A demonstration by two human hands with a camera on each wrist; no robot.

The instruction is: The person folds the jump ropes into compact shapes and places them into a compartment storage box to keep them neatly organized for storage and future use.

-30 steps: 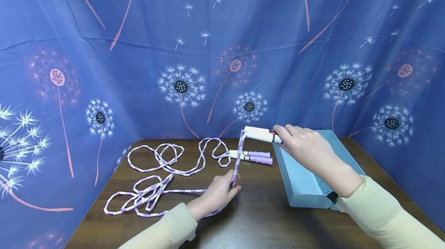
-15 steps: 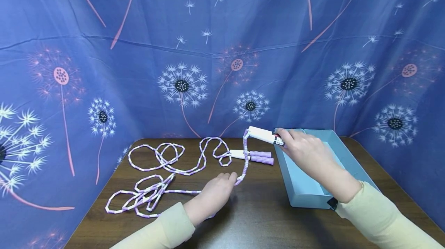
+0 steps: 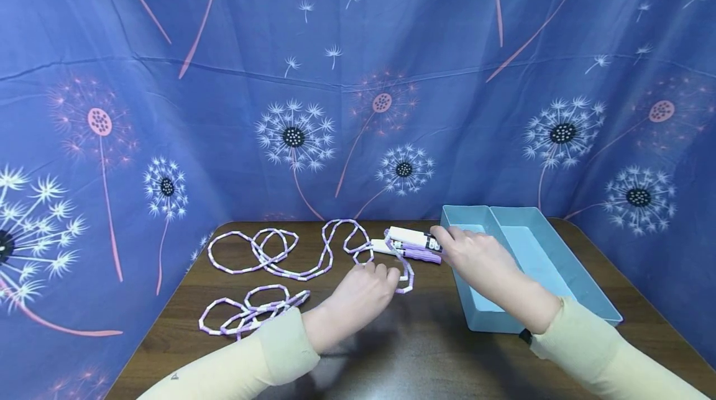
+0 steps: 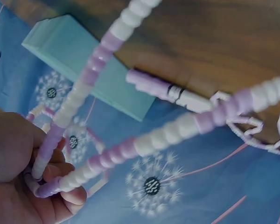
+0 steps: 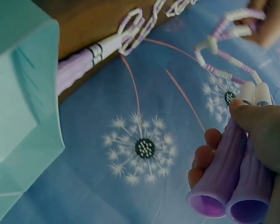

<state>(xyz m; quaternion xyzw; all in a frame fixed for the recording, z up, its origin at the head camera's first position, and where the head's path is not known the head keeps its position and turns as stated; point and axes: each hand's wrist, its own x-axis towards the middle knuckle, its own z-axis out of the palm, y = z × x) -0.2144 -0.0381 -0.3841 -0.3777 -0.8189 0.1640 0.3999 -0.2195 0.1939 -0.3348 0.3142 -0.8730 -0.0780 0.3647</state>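
Observation:
My right hand (image 3: 470,254) grips a pair of jump-rope handles (image 3: 411,236), white at the rope end and purple at the grip (image 5: 233,177). It holds them low over the brown table, just left of the teal tray (image 3: 588,276). Another purple and white handle (image 3: 419,255) lies on the table right beside them. My left hand (image 3: 369,288) holds a loop of the purple and white beaded rope (image 4: 112,154) in its curled fingers, a short way left of the handles.
Several loops of beaded rope (image 3: 268,251) sprawl over the left half of the table (image 3: 425,350), with a smaller bundle (image 3: 252,313) near my left sleeve. Blue dandelion cloth walls the table at the back and sides.
My right hand has lowered the held handles down beside the ones on the table. My left hand moved forward and right with the rope, and the near-left loops drew in.

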